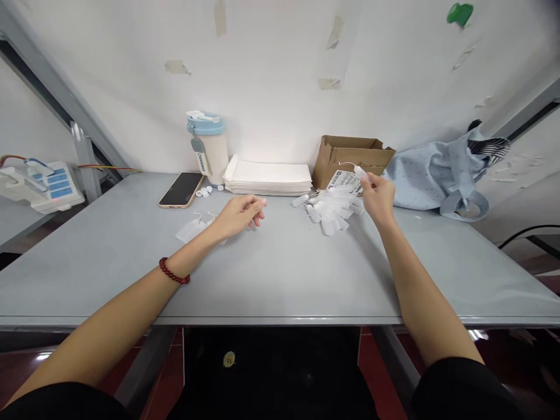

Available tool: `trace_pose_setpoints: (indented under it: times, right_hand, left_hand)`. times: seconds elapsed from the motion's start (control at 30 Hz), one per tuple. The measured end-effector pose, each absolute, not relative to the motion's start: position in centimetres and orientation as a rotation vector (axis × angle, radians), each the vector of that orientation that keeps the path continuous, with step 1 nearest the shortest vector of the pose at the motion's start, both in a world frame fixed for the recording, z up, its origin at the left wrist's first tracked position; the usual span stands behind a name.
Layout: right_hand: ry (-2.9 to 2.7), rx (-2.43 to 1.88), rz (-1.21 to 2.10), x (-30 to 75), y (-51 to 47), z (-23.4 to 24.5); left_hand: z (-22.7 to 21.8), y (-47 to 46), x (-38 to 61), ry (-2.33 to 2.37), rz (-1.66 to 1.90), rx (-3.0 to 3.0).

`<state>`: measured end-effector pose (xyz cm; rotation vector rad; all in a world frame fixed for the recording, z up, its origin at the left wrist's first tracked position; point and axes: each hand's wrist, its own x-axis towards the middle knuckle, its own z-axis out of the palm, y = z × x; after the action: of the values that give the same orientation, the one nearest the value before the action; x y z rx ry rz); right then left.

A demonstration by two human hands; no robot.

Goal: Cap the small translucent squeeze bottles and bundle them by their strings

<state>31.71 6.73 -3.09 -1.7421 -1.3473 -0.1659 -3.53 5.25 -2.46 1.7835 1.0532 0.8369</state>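
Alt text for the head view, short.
The right hand pinches a small white tag above a pile of tags on a grey table, while the left hand is loosely curled beside a few white pieces. A phone, cup, stack of sheets, cardboard box and blue bag line the wall behind.

desk (280, 274): pale grey
tags (332, 207): translucent white
cup (210, 146): cream, blue lid
phone (181, 189): black, beige case
paper stack (269, 177): white
box (354, 154): brown
bag (433, 175): light blue, fine dots
bracelet (174, 272): dark red
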Motion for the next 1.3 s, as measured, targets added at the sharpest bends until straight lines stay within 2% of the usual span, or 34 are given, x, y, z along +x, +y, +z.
trace_pose_setpoints:
  times: [0.27,0.47,0.63,0.8,0.9,1.1,1.3]
  right_hand:
    - [-1.252,-1.853,0.057,32.8,7.3,-4.0]
    - [-1.223,-1.855,0.083,33.0,6.9,-3.7]
    - [-1.245,-1.828,-0.022,32.3,7.1,-3.8]
    - [-1.33,-1.615,-0.304,29.7,6.7,-3.7]
    - [-1.496,-1.449,-0.366,26.8,5.7,-3.5]
    - [-1.89,-1.143,-0.287,19.9,2.8,-4.3]
    - [-2.159,-1.05,-0.13,16.2,0.8,-5.7]
  left_hand:
    - [-2.2,7.3,-5.2,1.244,1.045,1.807]
    - [-2.4,10.5,-9.1,1.699,1.228,1.849]
    - [-2.3,12.0,-12.1,2.076,0.89,2.092]
    - [-3.1,12.7,-13.2,2.08,0.625,2.2]
    - [-3.7,13.1,-13.4,2.059,0.481,2.283]
    - [-4.2,13.5,-13.5,2.037,0.488,2.282]
    - [-4.5,13.7,-13.3,2.009,0.6,2.307]
